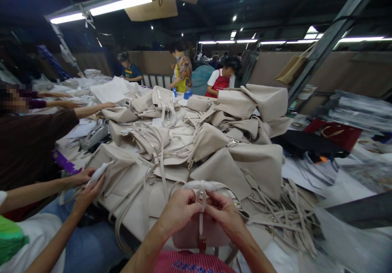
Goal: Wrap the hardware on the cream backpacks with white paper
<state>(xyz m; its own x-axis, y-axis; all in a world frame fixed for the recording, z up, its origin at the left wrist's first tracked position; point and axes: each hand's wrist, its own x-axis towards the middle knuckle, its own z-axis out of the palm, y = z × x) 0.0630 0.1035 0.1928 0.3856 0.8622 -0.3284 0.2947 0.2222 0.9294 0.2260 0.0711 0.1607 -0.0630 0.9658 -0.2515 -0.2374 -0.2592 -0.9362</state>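
Low in the middle of the head view, a small beige handbag [183, 237] stands upright against my body. Down its front runs a narrow strap [201, 226] with a small metal fitting near the top. My left hand [181, 204] is closed, its thumb and fingertips pinching the strap from the left. From the other side my right hand [225, 212] grips the same strap, fingers curled and thumb against it. The fingertips partly cover the fitting. Translucent white wrapping [191, 184] covers the bag's handle behind my hands.
Beige bags [254, 165] pile up across the table before me, with loose straps [295, 220] on the right. A co-worker's hands [92, 183] hold something white at left. Other people work around the table. A slanted metal post [330, 40] rises at right, near dark bags [306, 142].
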